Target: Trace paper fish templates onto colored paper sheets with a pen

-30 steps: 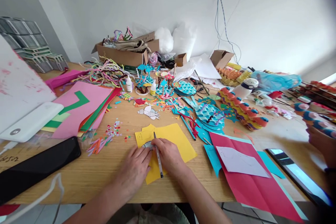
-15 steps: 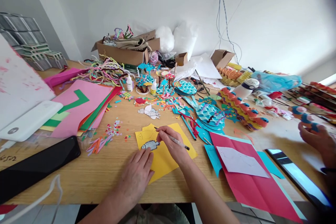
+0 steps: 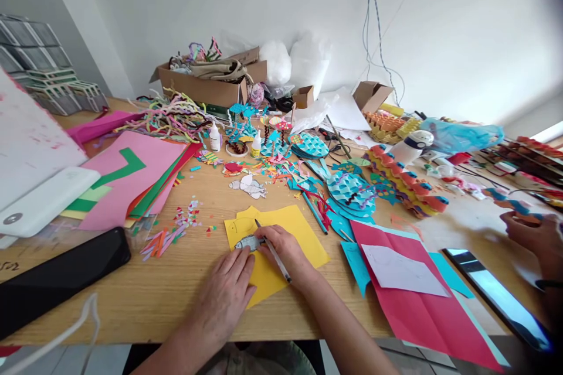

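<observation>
A sheet of yellow paper [image 3: 308, 240] lies on the table in front of me, with a faint pencil-like outline near its upper left. On it rests a small grey paper fish cutout [image 3: 247, 243], its tail partly hidden by my fingers. My left hand [image 3: 229, 290] lies flat with fingers stretched out, the fingertips pressing on the fish's lower edge and the yellow sheet. My right hand [image 3: 285, 252] grips a pen [image 3: 277, 259], slanted with one end up at the left and the other toward my wrist. Its fingertips are at the fish's tail.
Paper scraps [image 3: 176, 228] and a black phone [image 3: 101, 252] lie left. Coloured sheets [image 3: 145, 158], glue bottles [image 3: 215, 137] and a white fish cutout [image 3: 250, 186] are beyond. Right are red paper [image 3: 396, 316], another phone [image 3: 492, 293] and another person's hand [image 3: 534, 237] holding an egg-carton strip [image 3: 512, 205].
The pen has swung in my right hand, its rear end now pointing down toward me rather than right. My right fingers have shifted slightly toward the fish. The other person's egg-carton strip has tilted.
</observation>
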A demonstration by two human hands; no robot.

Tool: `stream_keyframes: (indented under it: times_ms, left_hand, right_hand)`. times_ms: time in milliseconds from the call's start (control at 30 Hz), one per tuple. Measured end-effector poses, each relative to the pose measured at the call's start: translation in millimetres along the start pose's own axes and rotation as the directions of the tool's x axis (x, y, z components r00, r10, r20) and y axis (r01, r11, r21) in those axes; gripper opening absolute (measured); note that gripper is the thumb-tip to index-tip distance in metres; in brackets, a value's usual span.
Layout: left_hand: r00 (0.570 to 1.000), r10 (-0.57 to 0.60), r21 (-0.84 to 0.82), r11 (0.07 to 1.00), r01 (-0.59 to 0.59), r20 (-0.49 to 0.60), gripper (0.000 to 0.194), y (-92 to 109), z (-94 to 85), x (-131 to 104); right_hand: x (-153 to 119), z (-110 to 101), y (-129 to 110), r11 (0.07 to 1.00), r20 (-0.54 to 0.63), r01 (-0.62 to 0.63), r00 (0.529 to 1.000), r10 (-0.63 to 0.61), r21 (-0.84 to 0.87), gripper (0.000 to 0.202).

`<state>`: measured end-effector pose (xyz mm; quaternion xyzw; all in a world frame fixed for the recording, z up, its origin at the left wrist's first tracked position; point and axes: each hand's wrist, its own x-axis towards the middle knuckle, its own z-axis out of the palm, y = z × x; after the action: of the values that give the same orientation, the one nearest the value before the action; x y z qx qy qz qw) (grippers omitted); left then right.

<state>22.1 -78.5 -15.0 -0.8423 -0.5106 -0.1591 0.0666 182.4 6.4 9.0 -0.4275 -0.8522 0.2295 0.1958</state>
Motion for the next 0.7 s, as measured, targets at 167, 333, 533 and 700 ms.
stream_keyframes:
  times_ms: [167,333,533,700]
  left_hand:
    - [1.0,-0.021,-0.028,0.999,0.021,0.017,0.034,1.8,1.0,-1.6]
    - [0.999,-0.046,-0.052,0.998,0.046,0.006,0.035,5.4,0.6,-1.8]
    - [0.997,-0.07,-0.051,0.996,0.072,0.036,0.038,8.2,-3.8,0.6]
    - [0.995,-0.085,-0.053,0.995,0.088,0.046,0.037,8.6,-4.9,1.1]
  right_hand:
    - [0.3,-8.7,-8.4,1.0,0.028,0.013,1.0,-0.013,0.003,0.022]
    - [9.1,-17.7,-27.7,0.929,0.023,-0.071,0.998,0.067,0.365,0.017]
    - [27.0,-6.6,-29.1,0.717,0.182,-0.245,0.969,0.165,0.653,0.015]
    - [30.7,-1.9,-24.8,0.705,0.195,-0.233,0.971,0.136,0.67,0.01]
